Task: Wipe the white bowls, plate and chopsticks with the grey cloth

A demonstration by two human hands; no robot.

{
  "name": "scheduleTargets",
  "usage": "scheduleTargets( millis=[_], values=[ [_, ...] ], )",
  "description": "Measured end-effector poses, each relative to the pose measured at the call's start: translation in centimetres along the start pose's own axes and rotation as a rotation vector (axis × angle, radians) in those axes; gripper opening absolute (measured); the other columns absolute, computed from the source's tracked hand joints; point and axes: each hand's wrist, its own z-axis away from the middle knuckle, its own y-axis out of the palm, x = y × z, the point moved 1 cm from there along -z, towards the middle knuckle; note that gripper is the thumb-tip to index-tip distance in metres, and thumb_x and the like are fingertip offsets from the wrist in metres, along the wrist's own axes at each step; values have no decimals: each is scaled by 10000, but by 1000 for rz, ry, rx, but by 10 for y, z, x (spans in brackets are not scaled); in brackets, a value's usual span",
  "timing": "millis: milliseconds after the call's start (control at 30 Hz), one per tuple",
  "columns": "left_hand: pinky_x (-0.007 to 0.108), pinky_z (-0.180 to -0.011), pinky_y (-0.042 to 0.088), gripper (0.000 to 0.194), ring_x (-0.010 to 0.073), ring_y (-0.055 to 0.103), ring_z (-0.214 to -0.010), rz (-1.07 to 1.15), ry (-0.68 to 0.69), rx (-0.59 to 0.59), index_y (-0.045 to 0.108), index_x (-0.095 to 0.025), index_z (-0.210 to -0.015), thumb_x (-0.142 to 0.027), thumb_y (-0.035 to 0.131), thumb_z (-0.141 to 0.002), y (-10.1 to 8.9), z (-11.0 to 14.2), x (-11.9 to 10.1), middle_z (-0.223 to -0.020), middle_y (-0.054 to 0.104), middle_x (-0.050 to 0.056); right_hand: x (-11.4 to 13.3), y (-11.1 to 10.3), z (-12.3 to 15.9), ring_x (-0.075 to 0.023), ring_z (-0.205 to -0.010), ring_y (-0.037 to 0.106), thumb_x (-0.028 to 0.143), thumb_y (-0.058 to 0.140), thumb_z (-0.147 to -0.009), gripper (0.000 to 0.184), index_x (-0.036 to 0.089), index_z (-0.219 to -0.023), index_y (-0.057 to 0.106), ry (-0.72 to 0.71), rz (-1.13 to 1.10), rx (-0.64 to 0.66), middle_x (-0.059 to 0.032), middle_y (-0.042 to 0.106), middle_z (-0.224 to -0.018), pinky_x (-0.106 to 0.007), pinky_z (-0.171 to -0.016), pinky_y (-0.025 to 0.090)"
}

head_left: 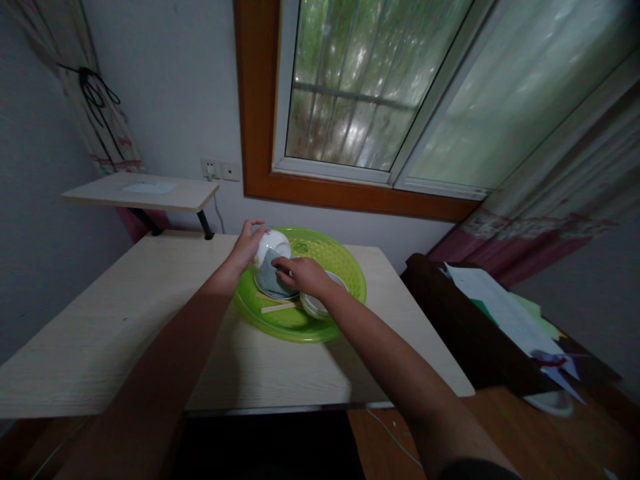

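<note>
My left hand (246, 244) grips the rim of a white bowl (278, 243), which is tilted on its side over the green tray (350, 267). In my right hand (303, 272) is a grey cloth (269, 270), pinched by the fingers and held against the bowl. Below the cloth, a plate (273, 292) lies on the tray, partly covered. Beside it, under my right wrist, sits another white bowl (314, 307), or a small stack of them. Wooden chopsticks (277, 307) rest near the tray's front.
The tray stands on a pale wooden table (280, 373). A small raised shelf (145, 190) with a paper on it is at the back left. Papers (493, 300) lie on a dark brown piece of furniture (450, 320) to the right. A window (360, 87) is behind.
</note>
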Motion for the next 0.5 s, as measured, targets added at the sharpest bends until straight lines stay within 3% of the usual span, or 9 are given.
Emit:
scheduleTargets(
  millis=[200, 500],
  values=[
    [246, -604, 471, 344, 160, 633, -703, 42, 5, -1, 483, -221, -1171, -324, 607, -867, 0, -2, 1, -919, 677, 59, 5, -4, 3, -196, -890, 713, 329, 502, -996, 445, 340, -1440, 530, -32, 1, 14, -49, 760, -1119, -273, -790, 472],
    [245, -589, 472, 269, 148, 609, -672, 97, 12, -49, 485, -220, -1122, -298, 573, -881, -2, 0, -4, -899, 655, 45, 9, -10, 2, -226, -787, 715, 419, 417, -1026, 492, 388, -1517, 410, 21, 185, -2, -63, 781, -995, -303, -733, 484]
  ],
)
